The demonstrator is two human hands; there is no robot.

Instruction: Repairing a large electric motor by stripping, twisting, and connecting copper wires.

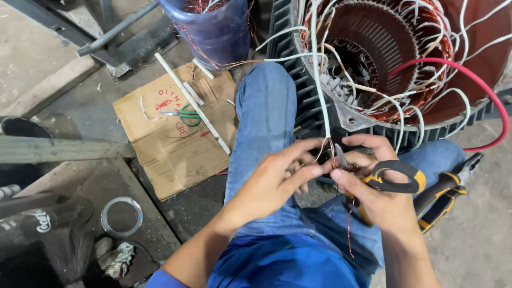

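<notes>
A large electric motor stator [397,58] with copper windings and several white sleeved leads lies in front of my knees. One white sleeved lead [319,80] hangs down from it, with bare copper strands [326,148] at its end. My left hand [277,178] pinches those strands with fingers and thumb. My right hand [376,186] holds yellow-and-black handled scissors [392,178], whose blades sit at the strands. A thin loose copper wire [350,226] dangles below my right hand.
Yellow-and-black pliers [448,194] lie on the floor by my right knee. A red cable [482,90] loops around the stator. On flattened cardboard [173,138] at left lie green scissors [184,113] and white strips [192,104]. A blue bucket [213,26] of copper wire stands behind. A metal ring [122,216] lies lower left.
</notes>
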